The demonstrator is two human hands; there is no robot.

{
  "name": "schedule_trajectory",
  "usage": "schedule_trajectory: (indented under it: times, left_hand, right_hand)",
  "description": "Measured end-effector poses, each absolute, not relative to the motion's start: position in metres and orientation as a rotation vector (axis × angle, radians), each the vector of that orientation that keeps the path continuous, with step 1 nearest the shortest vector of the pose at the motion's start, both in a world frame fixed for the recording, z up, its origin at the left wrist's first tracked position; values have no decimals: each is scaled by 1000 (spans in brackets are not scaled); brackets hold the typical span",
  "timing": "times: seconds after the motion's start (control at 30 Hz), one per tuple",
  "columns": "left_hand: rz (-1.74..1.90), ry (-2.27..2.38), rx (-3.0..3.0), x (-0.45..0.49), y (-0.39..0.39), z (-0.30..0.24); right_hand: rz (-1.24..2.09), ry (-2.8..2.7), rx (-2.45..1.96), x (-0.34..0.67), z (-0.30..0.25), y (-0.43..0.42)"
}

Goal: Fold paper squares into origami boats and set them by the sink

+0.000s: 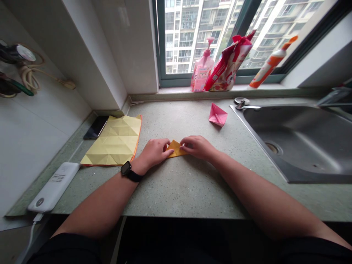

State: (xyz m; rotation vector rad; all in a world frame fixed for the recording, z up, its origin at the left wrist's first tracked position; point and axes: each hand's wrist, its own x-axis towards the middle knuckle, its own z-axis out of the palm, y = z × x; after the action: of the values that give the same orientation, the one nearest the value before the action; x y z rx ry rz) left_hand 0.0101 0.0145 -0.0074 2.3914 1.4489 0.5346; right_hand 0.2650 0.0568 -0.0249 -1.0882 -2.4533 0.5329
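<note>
You get daylight from the window [181, 36], brightening the counter [176, 117] nearest it and leaving soft shadow below your right hand [197, 146]. Under the counter it is near-black, and your view stretches and blurs toward its sides.

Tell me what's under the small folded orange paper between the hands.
Speckled green countertop shows around the folded orange paper. What lies directly beneath is covered; the left hand and right hand hide parts of it.

The left hand [157, 151] and right hand [198, 146] pinch a folded orange paper [175, 148] between the front and back edges of the counter [176, 192]. A pink folded paper [218, 116] sits toward the back edge, creased yellow paper [115, 141] toward the left, a power bank [56, 187] near the front-left corner.
</note>
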Motion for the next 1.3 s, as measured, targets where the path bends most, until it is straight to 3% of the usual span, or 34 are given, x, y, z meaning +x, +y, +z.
schedule_trajectory:
  times: [0.3, 0.5, 0.97, 1.3]
  left_hand:
    - [704, 1147, 2645, 8, 18, -17]
    - [546, 864, 2661, 9, 16, -14]
    - [321, 985, 2802, 15, 2, -7]
    - [211, 1175, 2857, 46, -17, -2]
  right_hand:
    - [380, -2474, -1081, 262, -34, 56]
    - [395, -2454, -1126, 265, -42, 59]
    - [618, -2451, -1075, 279, -40, 74]
    - [538, -2453, -1302, 283, -49, 84]
